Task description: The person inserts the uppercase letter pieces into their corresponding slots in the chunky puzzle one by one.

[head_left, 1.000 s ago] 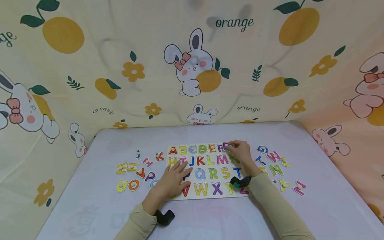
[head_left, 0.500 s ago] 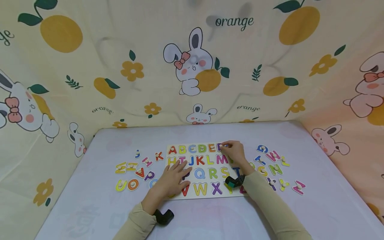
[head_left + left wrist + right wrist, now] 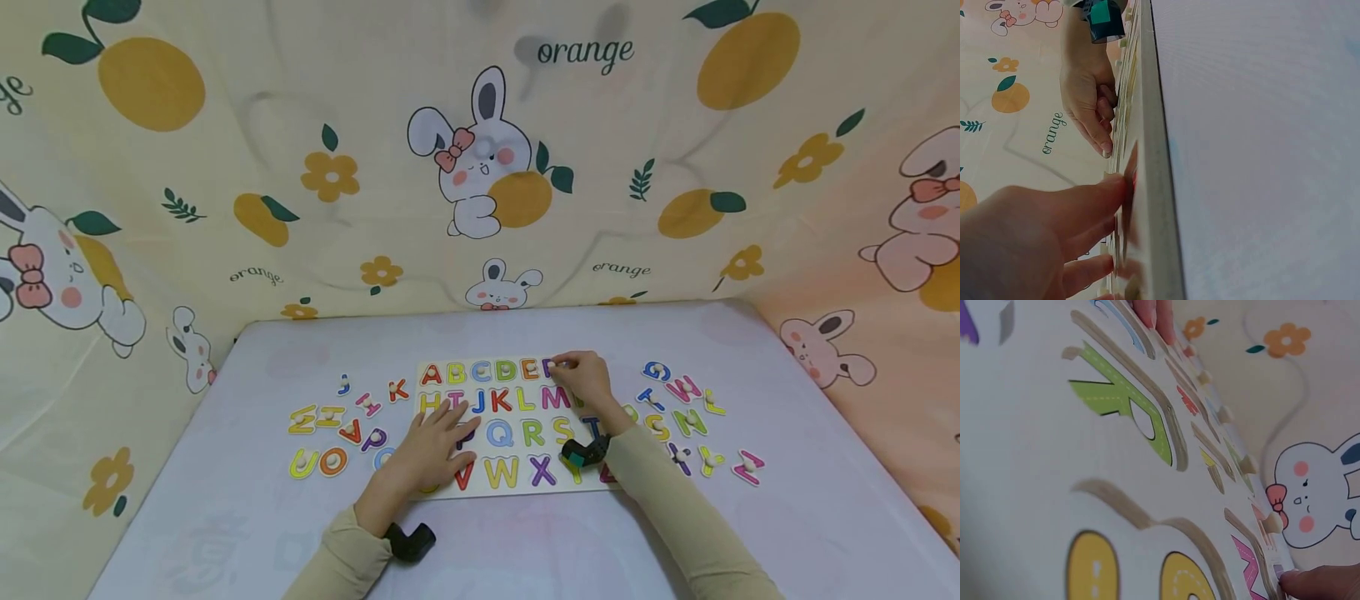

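A white alphabet puzzle board [image 3: 525, 491] with coloured letters lies in the middle of the table. My left hand [image 3: 426, 446] rests on its left part, fingers spread, hiding some letters. At the top row, my right hand [image 3: 588, 383] pinches the purple letter F piece [image 3: 547, 367] between thumb and fingertips, right over the F place beside the E. Knobbed letter pieces A to E sit in that row. The right wrist view shows one fingertip [image 3: 1300, 582] at the board's far edge, close to the pink M recess [image 3: 1246, 562]. The left wrist view looks along the board's edge [image 3: 1161, 187].
Loose knobbed letters lie left of the board, among them an orange O [image 3: 333, 462] and a red K [image 3: 397, 391]. More lie to the right, such as a pink W [image 3: 683, 390] and a pink Z [image 3: 747, 469]. A printed cloth [image 3: 480, 287] hangs behind the table.
My right hand has moved slightly left with the purple F piece, from beside the F place to over it, then stayed there. My left hand has stayed on the board.
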Demonstrator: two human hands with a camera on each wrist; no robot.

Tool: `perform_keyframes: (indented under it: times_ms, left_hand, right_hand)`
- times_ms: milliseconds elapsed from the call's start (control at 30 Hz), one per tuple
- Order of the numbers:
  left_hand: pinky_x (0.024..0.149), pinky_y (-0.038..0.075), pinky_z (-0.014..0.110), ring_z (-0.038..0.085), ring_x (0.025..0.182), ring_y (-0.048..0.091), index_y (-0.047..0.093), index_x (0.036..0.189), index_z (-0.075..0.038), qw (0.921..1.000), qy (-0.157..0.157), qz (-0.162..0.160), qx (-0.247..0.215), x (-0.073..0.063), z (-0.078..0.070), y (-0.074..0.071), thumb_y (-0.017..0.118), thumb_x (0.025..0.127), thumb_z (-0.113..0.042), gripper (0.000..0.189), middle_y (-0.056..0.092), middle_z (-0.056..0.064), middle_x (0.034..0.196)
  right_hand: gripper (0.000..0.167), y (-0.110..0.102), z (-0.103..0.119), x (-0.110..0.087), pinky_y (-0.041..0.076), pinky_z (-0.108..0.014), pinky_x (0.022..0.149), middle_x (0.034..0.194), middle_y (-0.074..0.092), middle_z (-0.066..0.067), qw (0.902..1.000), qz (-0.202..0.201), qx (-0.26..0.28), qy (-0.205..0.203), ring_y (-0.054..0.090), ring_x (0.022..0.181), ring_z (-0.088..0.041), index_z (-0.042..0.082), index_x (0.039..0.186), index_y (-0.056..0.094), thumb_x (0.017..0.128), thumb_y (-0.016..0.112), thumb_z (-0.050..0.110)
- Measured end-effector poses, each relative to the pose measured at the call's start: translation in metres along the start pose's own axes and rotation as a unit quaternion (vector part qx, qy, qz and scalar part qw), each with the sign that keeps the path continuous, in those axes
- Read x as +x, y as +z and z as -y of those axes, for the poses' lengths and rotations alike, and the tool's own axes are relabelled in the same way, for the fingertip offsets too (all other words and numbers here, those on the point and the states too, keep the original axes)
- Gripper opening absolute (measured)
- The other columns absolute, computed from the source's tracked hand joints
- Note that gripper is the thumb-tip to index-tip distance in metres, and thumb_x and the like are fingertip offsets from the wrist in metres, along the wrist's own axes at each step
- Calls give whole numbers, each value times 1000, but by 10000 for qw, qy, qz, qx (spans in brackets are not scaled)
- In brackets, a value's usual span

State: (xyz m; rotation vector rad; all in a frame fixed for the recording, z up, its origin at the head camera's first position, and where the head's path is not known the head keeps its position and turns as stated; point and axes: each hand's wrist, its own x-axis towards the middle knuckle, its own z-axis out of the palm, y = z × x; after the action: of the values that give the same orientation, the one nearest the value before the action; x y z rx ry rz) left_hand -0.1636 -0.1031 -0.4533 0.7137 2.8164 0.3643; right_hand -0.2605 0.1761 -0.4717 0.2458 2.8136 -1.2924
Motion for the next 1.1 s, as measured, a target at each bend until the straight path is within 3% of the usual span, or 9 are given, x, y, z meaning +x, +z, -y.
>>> perform_keyframes:
  times_ms: [467, 700, 867, 1100]
  left_hand:
    - [117, 23, 64, 33, 151, 21, 44, 146, -25, 10000, 42, 4, 29, -1, 0, -1, 56, 94, -44, 56, 30, 4, 160]
    - [117, 22, 63, 33, 151, 20, 43, 146, -25, 10000, 26, 13, -34, -1, -1, -2, 55, 94, -43, 56, 29, 5, 161]
    - [117, 22, 64, 34, 151, 21, 43, 146, -25, 10000, 55, -24, -65, -1, -1, -2, 55, 94, -43, 56, 30, 5, 160]
    - [117, 21, 64, 33, 151, 20, 43, 146, -25, 10000, 62, -20, -7, -1, -1, 0, 55, 94, -44, 57, 29, 4, 161]
  right_hand:
    - [33, -1, -2, -3, 38, -21, 60, 92, 61, -11, 9998, -94, 176, -39, 50, 82, -19, 5, 116, 69, 90, 65, 26]
    - [31, -18, -5, -5, 36, -19, 56, 82, 59, -8, 9971, -551, 500, -161, 47, 74, -16, 2, 115, 69, 89, 67, 20]
    - [34, -31, -9, -8, 36, -19, 61, 85, 53, -4, 9944, -601, 850, 175, 45, 82, -16, 5, 120, 67, 92, 64, 24]
    - [35, -45, -17, -11, 36, -23, 67, 87, 53, -4, 9923, -813, 862, 352, 45, 86, -17, 6, 122, 66, 94, 61, 26]
